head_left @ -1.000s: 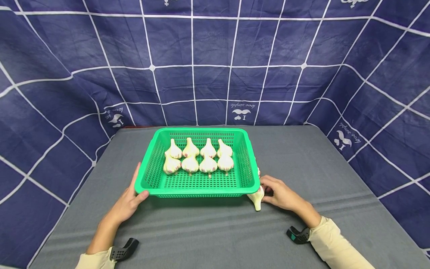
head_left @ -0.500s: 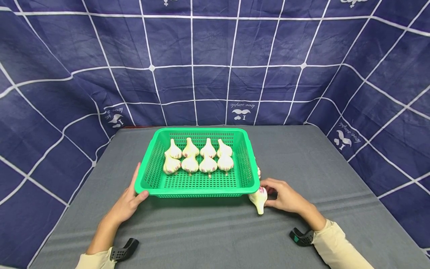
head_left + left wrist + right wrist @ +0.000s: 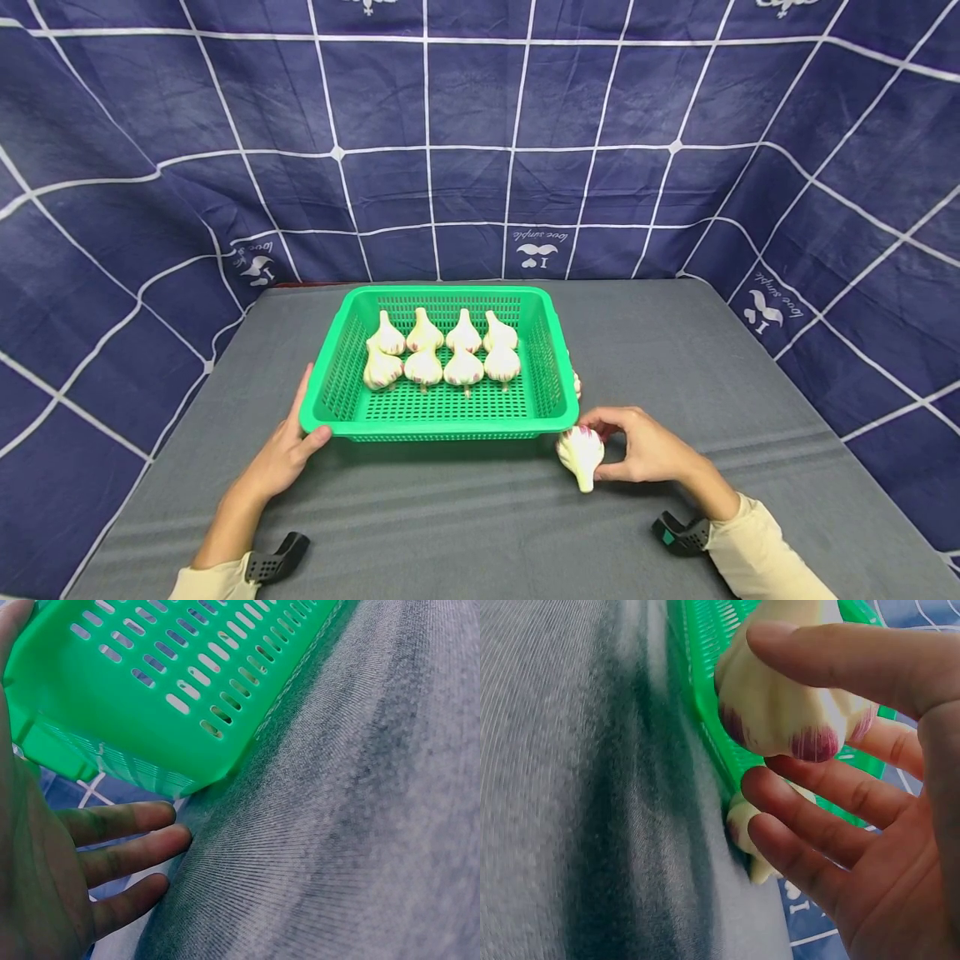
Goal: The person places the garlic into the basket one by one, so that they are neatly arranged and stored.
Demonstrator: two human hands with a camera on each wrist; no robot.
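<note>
My right hand (image 3: 637, 446) pinches a garlic bulb (image 3: 581, 455) between thumb and fingers, just off the basket's near right corner. In the right wrist view the bulb (image 3: 780, 705) shows a cream body with purple patches, and the thumb lies across it. My left hand (image 3: 281, 454) touches the left near corner of a green plastic basket (image 3: 442, 428), its thumb at the front rim. The left wrist view shows that hand (image 3: 82, 877) with three fingers straight, next to the basket wall (image 3: 135, 720). Inside the basket, several garlic bulbs (image 3: 424, 367) lie in two rows.
Another garlic bulb (image 3: 577, 385) lies outside the basket's right side, mostly hidden by it; the right wrist view shows this bulb (image 3: 739, 825) more fully. Grey cloth (image 3: 450, 525) covers the table. A blue curtain (image 3: 480, 108) with white lines stands behind and at both sides.
My right hand has drawn the held garlic bulb toward me and slightly right, out from beside the basket's corner. The left hand and the basket stay put.
</note>
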